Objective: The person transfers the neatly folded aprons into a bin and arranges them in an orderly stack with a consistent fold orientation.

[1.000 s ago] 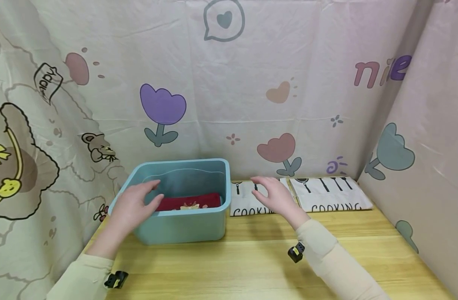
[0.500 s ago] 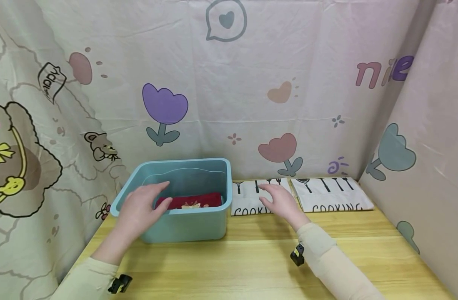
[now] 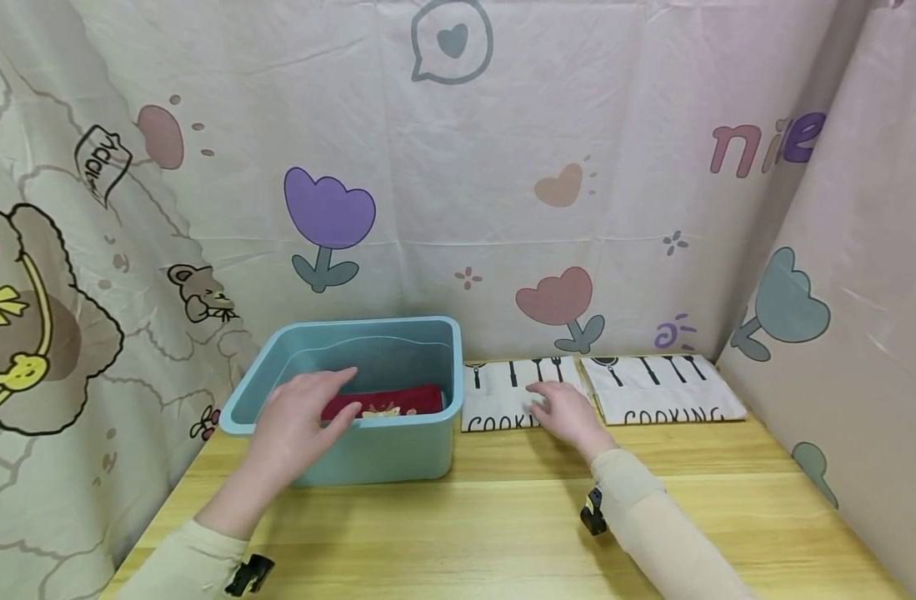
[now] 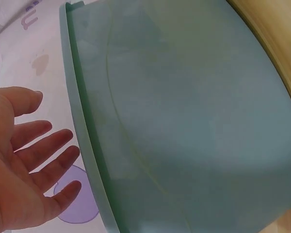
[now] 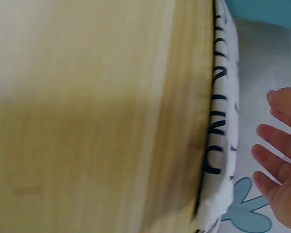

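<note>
A blue plastic bin (image 3: 375,454) stands at the left of the table, with a folded dark red cloth (image 3: 420,400) inside bearing a printed figure. My left hand (image 3: 296,429) is held over the bin's near left side, fingers spread and holding nothing; in the left wrist view the bin wall (image 4: 184,107) fills most of the picture beside it. To the right, my right hand (image 3: 570,414) hovers over a folded white cloth (image 3: 495,400) printed with black utensils and "COOKING". Its fingers are loosely bent and hold nothing. The right wrist view shows the hand (image 5: 281,155) apart from the cloth's edge (image 5: 222,121).
A second folded white cloth (image 3: 660,387) with the same print lies to the right of the first. Beneath everything is a light wooden table (image 3: 458,533). A patterned curtain (image 3: 442,167) hangs behind and along both sides.
My left hand has moved right along the bin's near side. My right hand has shifted slightly right and lower over the white cloth. Bin and cloths stay put.
</note>
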Motion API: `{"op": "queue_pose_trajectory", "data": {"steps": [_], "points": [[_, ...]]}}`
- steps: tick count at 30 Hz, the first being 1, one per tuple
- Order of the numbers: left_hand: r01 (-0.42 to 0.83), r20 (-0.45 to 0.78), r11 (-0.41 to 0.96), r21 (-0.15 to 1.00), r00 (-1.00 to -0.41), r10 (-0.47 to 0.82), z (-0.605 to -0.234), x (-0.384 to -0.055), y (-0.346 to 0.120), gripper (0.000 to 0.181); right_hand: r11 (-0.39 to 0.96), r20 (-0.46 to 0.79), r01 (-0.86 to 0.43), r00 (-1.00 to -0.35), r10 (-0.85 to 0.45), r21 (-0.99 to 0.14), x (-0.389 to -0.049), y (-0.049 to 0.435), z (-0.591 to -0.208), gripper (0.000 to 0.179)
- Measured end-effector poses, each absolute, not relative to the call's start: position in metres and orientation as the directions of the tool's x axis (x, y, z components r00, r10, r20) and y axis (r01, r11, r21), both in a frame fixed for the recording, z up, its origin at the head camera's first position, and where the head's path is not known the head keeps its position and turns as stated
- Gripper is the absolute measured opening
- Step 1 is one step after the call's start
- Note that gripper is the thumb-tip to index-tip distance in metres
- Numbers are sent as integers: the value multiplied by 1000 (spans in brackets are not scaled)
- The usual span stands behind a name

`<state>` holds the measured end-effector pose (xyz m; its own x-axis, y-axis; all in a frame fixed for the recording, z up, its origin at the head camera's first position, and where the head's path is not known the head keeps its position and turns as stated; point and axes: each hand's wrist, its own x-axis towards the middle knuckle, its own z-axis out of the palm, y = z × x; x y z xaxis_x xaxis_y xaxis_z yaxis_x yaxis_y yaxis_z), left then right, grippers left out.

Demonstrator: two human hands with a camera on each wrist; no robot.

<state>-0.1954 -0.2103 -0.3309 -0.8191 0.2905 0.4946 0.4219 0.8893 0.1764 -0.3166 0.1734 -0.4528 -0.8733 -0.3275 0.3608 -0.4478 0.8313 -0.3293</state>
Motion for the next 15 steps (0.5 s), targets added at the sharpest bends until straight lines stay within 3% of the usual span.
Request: {"op": "queue_pose_trajectory", "data": {"steps": [15], "points": [[517,576,844,146,-738,352,-337,-193,-196,50,873,228,-413,-905,-360,-259,-316,179,-470,25]]}}
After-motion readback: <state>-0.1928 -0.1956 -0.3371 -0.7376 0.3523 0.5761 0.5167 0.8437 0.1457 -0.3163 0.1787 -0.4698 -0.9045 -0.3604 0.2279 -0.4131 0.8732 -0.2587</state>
